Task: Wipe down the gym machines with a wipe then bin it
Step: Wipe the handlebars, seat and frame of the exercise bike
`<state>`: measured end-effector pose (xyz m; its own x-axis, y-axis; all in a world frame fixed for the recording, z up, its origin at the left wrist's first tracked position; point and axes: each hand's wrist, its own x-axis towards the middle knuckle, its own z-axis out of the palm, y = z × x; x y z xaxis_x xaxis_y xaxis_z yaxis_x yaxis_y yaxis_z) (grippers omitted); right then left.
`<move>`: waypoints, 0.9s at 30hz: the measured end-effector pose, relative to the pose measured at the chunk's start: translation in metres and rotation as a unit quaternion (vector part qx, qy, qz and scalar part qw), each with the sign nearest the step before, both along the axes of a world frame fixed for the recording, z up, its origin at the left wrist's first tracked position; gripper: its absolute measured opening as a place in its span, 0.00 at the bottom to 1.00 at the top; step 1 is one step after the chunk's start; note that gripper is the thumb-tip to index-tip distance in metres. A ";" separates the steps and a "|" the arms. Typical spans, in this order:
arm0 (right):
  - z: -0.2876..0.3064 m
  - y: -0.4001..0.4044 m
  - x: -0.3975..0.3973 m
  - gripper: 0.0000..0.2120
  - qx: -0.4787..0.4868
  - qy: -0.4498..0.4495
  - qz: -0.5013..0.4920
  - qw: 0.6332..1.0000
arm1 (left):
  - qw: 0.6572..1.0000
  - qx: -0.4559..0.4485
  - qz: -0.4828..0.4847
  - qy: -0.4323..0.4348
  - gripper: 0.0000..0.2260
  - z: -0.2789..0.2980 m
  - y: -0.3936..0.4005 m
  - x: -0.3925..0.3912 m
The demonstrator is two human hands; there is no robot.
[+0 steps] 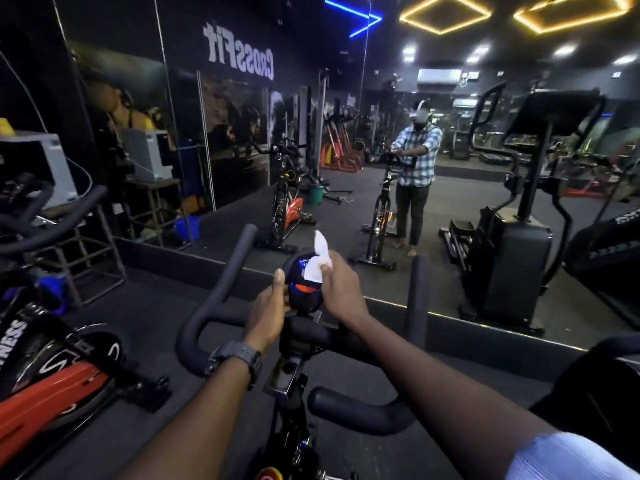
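A black spin bike stands right before me, its curved handlebars (211, 306) spreading left and right. At their centre sits a small rounded console (304, 292) with a lit display. My left hand (268, 311) grips the console's left side, thumb up along its edge. My right hand (341, 285) pinches a white wipe (320, 259) against the console's top right, one corner of the wipe sticking upward. A dark watch is on my left wrist.
A red and black spin bike (52, 386) stands close on the left. A wall mirror (450, 185) runs ahead, reflecting me and the bikes. A black stepper machine (512, 258) stands at right. A metal stand with a grey box (38, 164) is at far left.
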<state>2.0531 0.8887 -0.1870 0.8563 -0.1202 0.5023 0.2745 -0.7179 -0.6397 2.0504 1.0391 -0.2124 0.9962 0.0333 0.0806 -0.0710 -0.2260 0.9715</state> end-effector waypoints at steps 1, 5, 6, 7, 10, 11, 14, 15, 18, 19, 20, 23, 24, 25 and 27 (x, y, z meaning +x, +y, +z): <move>-0.005 0.001 -0.008 0.12 0.017 0.016 -0.012 1.000 | 1.000 0.028 -0.006 -0.003 0.34 -0.003 0.003 0.002; -0.031 0.002 -0.039 0.10 -0.067 0.083 -0.047 0.993 | 0.990 0.136 -0.018 -0.036 0.18 -0.007 0.002 -0.003; -0.039 0.001 -0.046 0.09 -0.120 0.081 -0.039 0.989 | 0.985 0.165 -0.021 -0.055 0.15 -0.009 0.002 -0.005; -0.044 0.000 -0.052 0.09 -0.176 0.076 -0.021 0.981 | 0.978 0.191 -0.032 -0.074 0.15 -0.010 0.003 -0.007; -0.052 -0.006 -0.064 0.13 -0.329 0.032 0.056 0.942 | 0.962 0.238 -0.079 -0.112 0.18 -0.012 0.013 -0.018; -0.053 -0.008 -0.065 0.14 -0.368 0.006 0.072 0.927 | 0.956 0.250 -0.091 -0.126 0.18 -0.012 0.017 -0.021; -0.057 -0.001 -0.060 0.09 -0.406 -0.033 0.109 0.907 | 0.918 0.345 -0.094 -0.172 0.12 -0.015 0.029 -0.025; -0.055 0.004 -0.060 0.06 -0.404 -0.023 0.127 0.906 | 0.904 0.376 -0.087 -0.182 0.11 -0.016 0.034 -0.026; -0.052 0.019 -0.056 0.07 -0.383 0.028 0.176 0.906 | 0.888 0.427 -0.059 -0.159 0.09 -0.016 0.050 -0.035; -0.052 0.024 -0.055 0.10 -0.392 0.047 0.183 0.901 | 0.878 0.452 -0.050 -0.148 0.09 -0.015 0.054 -0.040; -0.053 0.029 -0.053 0.12 -0.403 0.070 0.193 0.892 | 0.867 0.479 -0.042 -0.130 0.09 -0.016 0.058 -0.044; -0.053 0.038 -0.058 0.13 -0.422 0.140 0.238 0.864 | 0.842 0.530 -0.040 -0.089 0.09 -0.023 0.070 -0.054; -0.050 0.040 -0.063 0.13 -0.426 0.154 0.269 0.850 | 0.838 0.539 -0.040 -0.081 0.10 -0.026 0.074 -0.056; -0.047 0.042 -0.069 0.12 -0.428 0.164 0.309 0.833 | 0.837 0.541 -0.039 -0.073 0.10 -0.029 0.079 -0.057; -0.042 0.044 -0.078 0.08 -0.441 0.179 0.350 0.807 | 0.846 0.527 -0.036 -0.067 0.09 -0.033 0.084 -0.060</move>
